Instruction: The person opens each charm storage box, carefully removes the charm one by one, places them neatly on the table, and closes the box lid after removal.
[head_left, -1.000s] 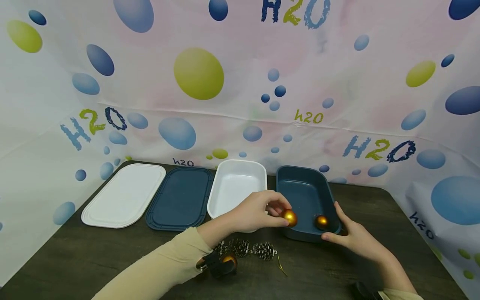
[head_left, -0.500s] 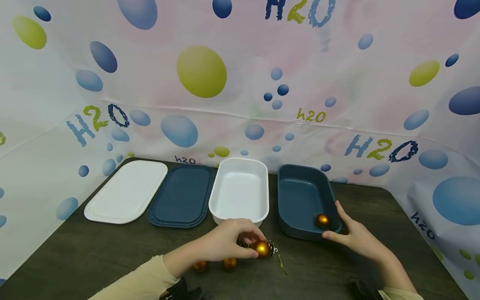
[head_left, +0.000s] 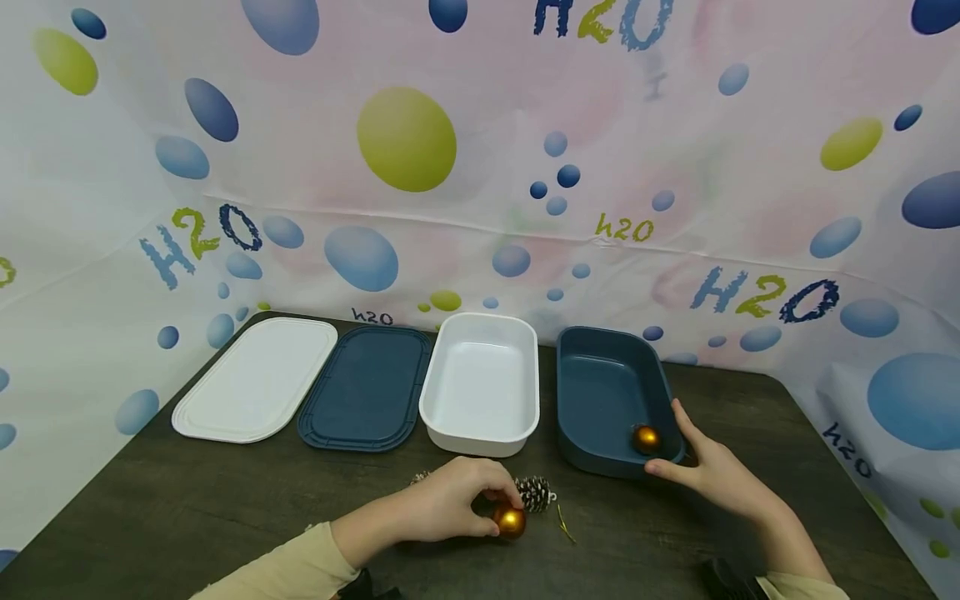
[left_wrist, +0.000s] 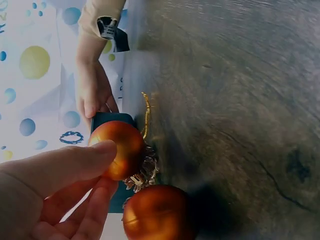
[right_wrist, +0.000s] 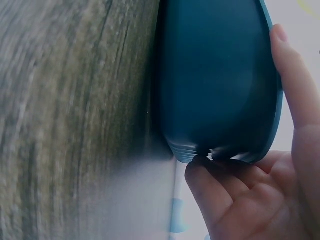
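Observation:
My left hand [head_left: 450,504] pinches a shiny gold ball ornament [head_left: 511,521] between thumb and fingers, low over the table in front of the white container. A frosted pine cone [head_left: 535,493] with a gold string lies right behind that ball, and more of the cones is hidden by the hand. In the left wrist view, another gold ball [left_wrist: 159,215] sits on the table below the held one. My right hand [head_left: 716,475] grips the near right corner of a deep blue container [head_left: 603,387], thumb at its rim. Inside that container rests one gold ball [head_left: 646,439].
Left of the blue container stands a white container [head_left: 480,383]. Farther left lie a blue lid [head_left: 365,387] and a white lid [head_left: 255,379], flat on the dark table [head_left: 225,508]. A printed backdrop [head_left: 480,167] hangs behind the table's far edge.
My left hand has carried the gold ball from over the blue container left and toward me, down to the table by the pine cone. The right hand stays on the container.

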